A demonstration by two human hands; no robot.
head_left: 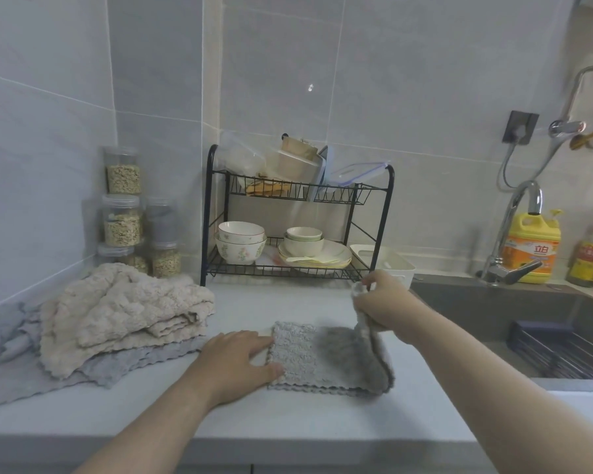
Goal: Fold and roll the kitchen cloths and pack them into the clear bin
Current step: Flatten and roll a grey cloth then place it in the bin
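Note:
A grey kitchen cloth (301, 357) lies folded on the pale countertop (288, 419) in front of me. My left hand (235, 360) presses flat on its left edge with straight fingers. My right hand (385, 301) grips the cloth's right edge and holds it lifted above the counter, so that side curls up and over. At the left lies a heap of more cloths, beige ones (124, 313) on top of grey ones (21, 371). A clear bin with a blue-edged lid (356, 172) sits on the rack's top shelf; I cannot tell if it is the task's bin.
A black wire dish rack (389, 206) with bowls and plates stands at the back. Clear jars of grain (122, 220) are stacked by the left wall. A white basket (395, 261) sits beside the rack. The dark sink (513, 316), tap and yellow detergent bottle (532, 248) lie to the right.

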